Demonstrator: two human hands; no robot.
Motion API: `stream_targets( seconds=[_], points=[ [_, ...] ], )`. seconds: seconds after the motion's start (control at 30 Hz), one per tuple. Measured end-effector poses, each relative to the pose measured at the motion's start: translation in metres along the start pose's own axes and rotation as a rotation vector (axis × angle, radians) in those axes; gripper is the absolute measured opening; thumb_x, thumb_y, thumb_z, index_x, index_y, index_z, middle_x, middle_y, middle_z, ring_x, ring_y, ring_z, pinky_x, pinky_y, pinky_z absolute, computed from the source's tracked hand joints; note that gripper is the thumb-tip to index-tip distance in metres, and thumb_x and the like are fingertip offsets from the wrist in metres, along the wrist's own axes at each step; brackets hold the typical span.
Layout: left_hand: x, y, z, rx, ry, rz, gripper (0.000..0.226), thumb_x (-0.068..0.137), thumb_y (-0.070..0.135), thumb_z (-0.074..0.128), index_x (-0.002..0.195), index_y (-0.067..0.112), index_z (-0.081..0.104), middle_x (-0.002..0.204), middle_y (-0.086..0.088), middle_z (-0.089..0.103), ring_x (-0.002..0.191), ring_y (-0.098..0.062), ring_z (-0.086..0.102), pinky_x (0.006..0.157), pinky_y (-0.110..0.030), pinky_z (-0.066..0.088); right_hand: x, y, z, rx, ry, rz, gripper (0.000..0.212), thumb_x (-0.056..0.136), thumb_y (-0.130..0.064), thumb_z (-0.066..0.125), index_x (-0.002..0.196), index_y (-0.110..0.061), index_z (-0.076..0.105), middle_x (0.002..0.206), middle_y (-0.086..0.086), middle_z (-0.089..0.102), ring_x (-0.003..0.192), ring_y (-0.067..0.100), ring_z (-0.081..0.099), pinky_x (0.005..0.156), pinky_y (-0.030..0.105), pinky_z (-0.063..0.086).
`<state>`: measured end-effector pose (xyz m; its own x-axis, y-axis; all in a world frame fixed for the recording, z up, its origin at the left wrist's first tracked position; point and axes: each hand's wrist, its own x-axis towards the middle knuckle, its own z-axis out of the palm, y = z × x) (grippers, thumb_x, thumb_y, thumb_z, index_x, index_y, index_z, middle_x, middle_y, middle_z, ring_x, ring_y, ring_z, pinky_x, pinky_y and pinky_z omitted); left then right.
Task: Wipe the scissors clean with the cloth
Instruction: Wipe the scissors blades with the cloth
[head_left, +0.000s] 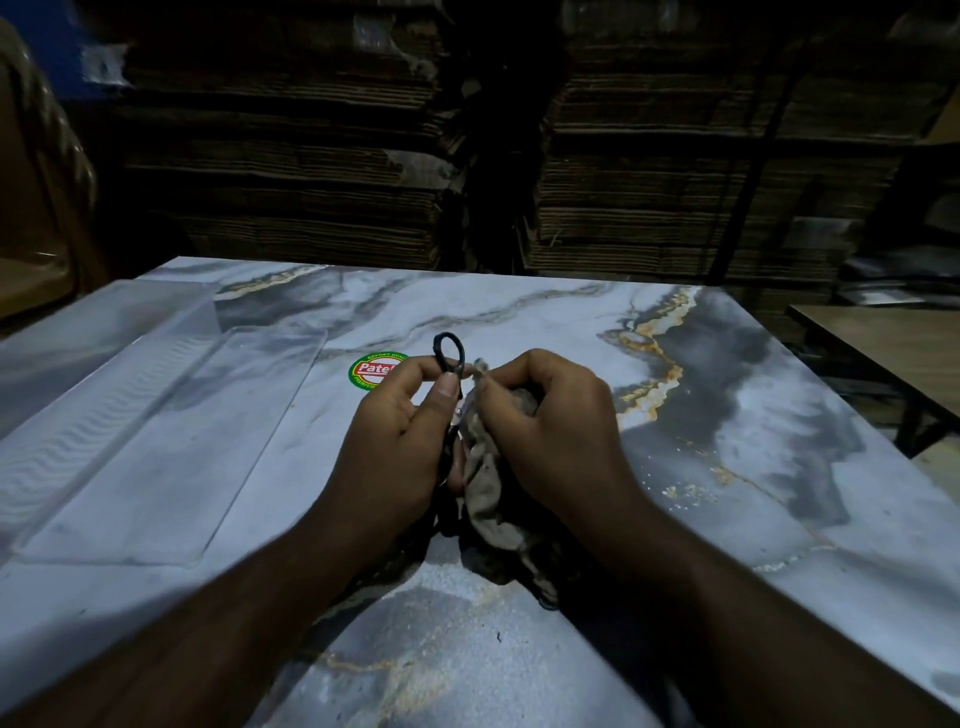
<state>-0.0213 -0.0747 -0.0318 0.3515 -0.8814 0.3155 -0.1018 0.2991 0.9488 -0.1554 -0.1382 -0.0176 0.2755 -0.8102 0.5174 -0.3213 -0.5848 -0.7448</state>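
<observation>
Gripping the black-handled metal scissors above the grey-and-white marble-patterned table, the left hand was closed around them, one handle loop standing clear above its fingers. The right hand was closed on the crumpled beige cloth, pressing it against the scissors; a clear plastic tray lay at left.

Two bare forearms, no sleeves, no jewellery

Storeroom or warehouse — flattened cardboard stacks behind marble-print table, dim
</observation>
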Motion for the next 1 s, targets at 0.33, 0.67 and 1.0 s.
stream_targets(
  seconds=[0.33,0.67,1.0],
  points=[
    [0.001,0.000,-0.002,-0.032,-0.010,0.001,0.020,0.109,0.022,0.048,0.102,0.021,0.066,0.049,-0.019,0.055,0.037,-0.023,0.047,0.041,-0.025,0.037,-0.003,0.001,0.004,-0.010,0.004,-0.085,0.011,0.093,-0.017,0.074,0.082,-0.015,0.073,0.076,-0.008,0.068,0.071,0.008,0.061,0.063,0.026,0.045],
    [0.004,-0.004,-0.003,-0.038,-0.008,-0.032,0.018,0.108,0.027,0.051,0.099,0.018,0.065,0.060,-0.036,0.055,0.046,-0.026,0.049,0.050,-0.040,0.038,-0.010,-0.003,0.004,-0.088,-0.021,-0.195,0.009,0.091,-0.015,0.073,0.083,-0.013,0.072,0.079,-0.003,0.068,0.075,0.012,0.062,0.068,0.029,0.047],
    [0.003,0.004,0.001,-0.050,-0.001,-0.095,0.023,0.110,0.029,0.046,0.109,0.019,0.067,0.040,-0.011,0.050,0.039,-0.026,0.038,0.059,-0.050,0.045,0.007,0.006,-0.015,0.048,0.065,0.065,0.011,0.097,-0.030,0.073,0.087,-0.028,0.071,0.078,-0.012,0.073,0.076,0.002,0.070,0.066,0.024,0.053]
  ],
)
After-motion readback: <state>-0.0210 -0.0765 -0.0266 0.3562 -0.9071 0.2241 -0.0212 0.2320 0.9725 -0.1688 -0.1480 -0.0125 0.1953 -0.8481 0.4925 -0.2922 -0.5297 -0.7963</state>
